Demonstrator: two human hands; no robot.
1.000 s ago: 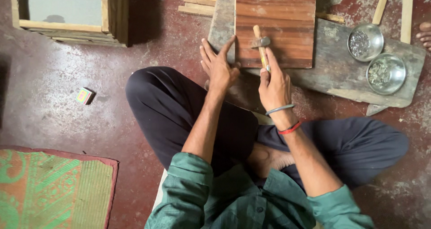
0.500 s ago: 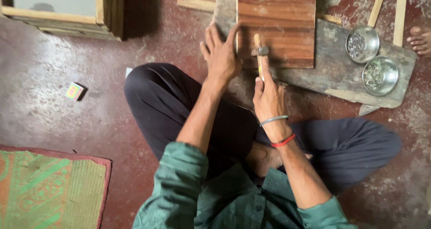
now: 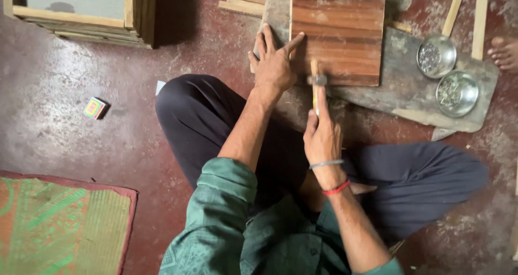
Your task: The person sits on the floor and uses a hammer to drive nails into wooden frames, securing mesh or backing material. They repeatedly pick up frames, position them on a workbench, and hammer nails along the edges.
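A small box [image 3: 95,108] lies on the dark red floor [image 3: 65,145], off to the left and well apart from the person's knee. It is a little flat pack, like a matchbox, with yellow, green and red on its top. A tiny white scrap of paper [image 3: 160,87] lies right by the knee.

The wooden panel [image 3: 339,32] runs off the top edge. The hammer [image 3: 316,86] is motion-blurred, so its head is hard to make out. The contents of the 2 metal bowls [image 3: 436,55] are too small to tell (nails, perhaps). A bare foot [image 3: 504,52] is cut by the right edge.
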